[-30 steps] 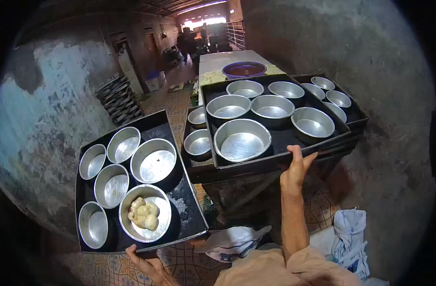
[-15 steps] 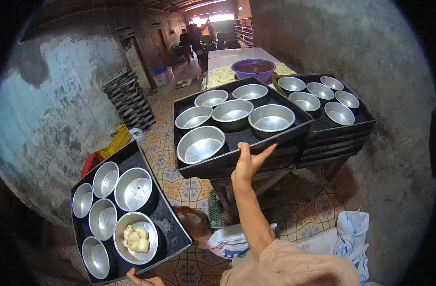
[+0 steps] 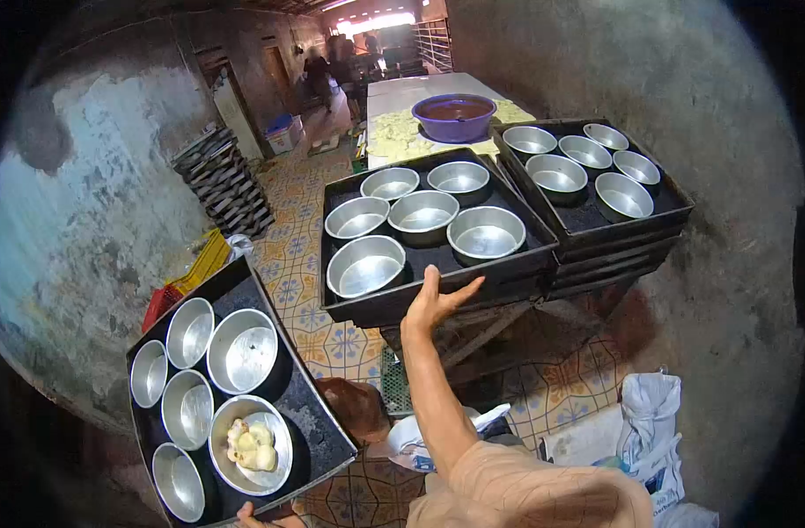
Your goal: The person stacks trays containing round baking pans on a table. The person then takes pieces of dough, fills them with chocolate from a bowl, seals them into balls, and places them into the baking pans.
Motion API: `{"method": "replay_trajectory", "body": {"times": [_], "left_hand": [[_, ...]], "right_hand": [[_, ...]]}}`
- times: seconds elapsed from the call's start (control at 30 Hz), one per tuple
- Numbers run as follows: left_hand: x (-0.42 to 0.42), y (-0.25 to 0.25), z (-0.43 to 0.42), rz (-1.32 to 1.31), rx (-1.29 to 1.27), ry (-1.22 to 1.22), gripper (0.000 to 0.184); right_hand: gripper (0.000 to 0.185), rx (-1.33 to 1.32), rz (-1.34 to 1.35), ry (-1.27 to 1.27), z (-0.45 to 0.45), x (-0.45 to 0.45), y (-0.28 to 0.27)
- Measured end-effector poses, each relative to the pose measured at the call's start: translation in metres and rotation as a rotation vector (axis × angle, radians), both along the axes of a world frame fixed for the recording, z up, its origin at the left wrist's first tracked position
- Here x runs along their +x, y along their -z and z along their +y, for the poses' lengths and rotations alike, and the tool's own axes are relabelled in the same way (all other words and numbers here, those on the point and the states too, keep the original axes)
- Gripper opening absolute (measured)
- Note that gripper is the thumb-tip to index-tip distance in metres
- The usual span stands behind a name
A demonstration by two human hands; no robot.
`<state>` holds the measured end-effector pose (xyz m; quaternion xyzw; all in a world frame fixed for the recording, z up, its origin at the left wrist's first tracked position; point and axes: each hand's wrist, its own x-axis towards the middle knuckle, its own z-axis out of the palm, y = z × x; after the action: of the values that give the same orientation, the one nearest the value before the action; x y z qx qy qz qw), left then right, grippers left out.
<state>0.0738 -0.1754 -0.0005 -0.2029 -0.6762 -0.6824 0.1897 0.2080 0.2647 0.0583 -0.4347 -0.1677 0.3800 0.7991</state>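
My left hand, partly out of frame at the bottom, grips the near edge of a black baking tray. This tilted tray carries several round metal cake tins; the nearest large tin holds a pale, creamy lump. My right hand is against the front wall of a second black baking tray, thumb up and a finger stretched to the right. Several bare-looking round tins sit in that tray. To its right, a third tray of tins tops a stack.
Behind the trays, a purple basin stands on a long table with pale yellow pieces spread over it. Stacked dark pans and a yellow crate line the left wall. White sacks lie low right. People are far back.
The middle tray has lowered and levelled at its right side, and my right hand has shifted left with its edge. My left hand still holds its tray. The view has shifted slightly.
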Motion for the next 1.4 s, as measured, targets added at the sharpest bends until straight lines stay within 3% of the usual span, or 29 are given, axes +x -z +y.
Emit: {"method": "replay_trajectory", "body": {"times": [0.1,0.13,0.2,0.27,0.3,0.33,0.4,0.5,0.57,0.63,0.93,0.97,1.03,1.17,1.2,1.23,1.3,1.37,1.4], "left_hand": [[0.016,-0.018,0.013,-0.172,0.049,0.056,0.022],[0.009,-0.018,0.014,-0.224,0.135,0.16,0.025],[0.02,-0.046,0.035,-0.59,0.456,0.091,0.028],[0.039,-0.083,0.061,-0.826,0.666,0.064,0.025],[0.025,-0.065,0.054,-0.373,0.341,-0.005,0.03],[0.017,-0.045,0.044,-0.381,0.347,0.027,0.032],[0.032,-0.067,0.058,-0.663,0.584,0.173,0.038],[0.048,-0.089,0.073,-0.905,0.764,0.316,0.048],[0.065,-0.103,0.095,-0.834,0.685,0.325,0.042],[0.057,-0.096,0.099,-0.761,0.677,0.345,0.034],[0.064,-0.101,0.093,-0.823,0.682,0.417,0.042],[0.06,-0.087,0.09,-0.735,0.596,0.282,0.041],[0.062,-0.103,0.091,-0.82,0.649,0.452,0.035],[0.061,-0.11,0.091,-0.765,0.56,0.462,0.037],[0.062,-0.113,0.093,-0.782,0.586,0.492,0.038],[0.062,-0.114,0.093,-0.803,0.607,0.52,0.039],[0.065,-0.119,0.092,-0.832,0.561,0.526,0.05],[0.063,-0.131,0.098,-0.936,0.546,0.58,0.057],[0.062,-0.131,0.098,-0.966,0.56,0.683,0.052]], "right_hand": [[0.106,-0.023,-0.092,-0.045,0.007,-0.016,0.025],[0.109,-0.118,-0.154,-0.111,0.0,-0.01,0.017],[0.115,-0.308,-0.276,-0.245,-0.022,0.009,-0.002],[0.116,-0.096,-0.671,-0.057,-0.034,0.023,0.008],[0.114,0.037,-0.85,0.051,-0.041,0.034,0.007],[0.108,0.154,-1.059,0.088,-0.042,0.051,0.01],[0.087,0.273,-1.433,0.061,-0.034,0.083,0.017],[0.049,0.294,-1.625,-0.11,0.002,0.115,0.04],[0.037,0.196,-1.672,-0.121,0.007,0.12,0.023],[0.034,0.249,-1.538,0.021,0.011,0.108,0.026],[0.035,0.164,-1.472,0.03,0.007,0.085,0.013],[0.034,0.157,-1.461,0.013,0.004,0.079,0.013],[0.032,0.134,-1.448,-0.065,-0.006,0.077,0.002],[0.036,0.265,-1.189,-0.217,-0.051,0.097,-0.024],[0.041,0.307,-1.125,-0.356,-0.068,0.109,-0.036],[0.056,0.309,-0.776,-0.758,-0.092,0.12,-0.052],[0.08,0.244,-0.458,-1.226,-0.132,0.135,-0.071],[0.098,0.458,-0.865,-1.164,-0.17,0.118,-0.069],[0.096,0.38,-1.048,-1.072,-0.19,0.12,-0.086]]}}
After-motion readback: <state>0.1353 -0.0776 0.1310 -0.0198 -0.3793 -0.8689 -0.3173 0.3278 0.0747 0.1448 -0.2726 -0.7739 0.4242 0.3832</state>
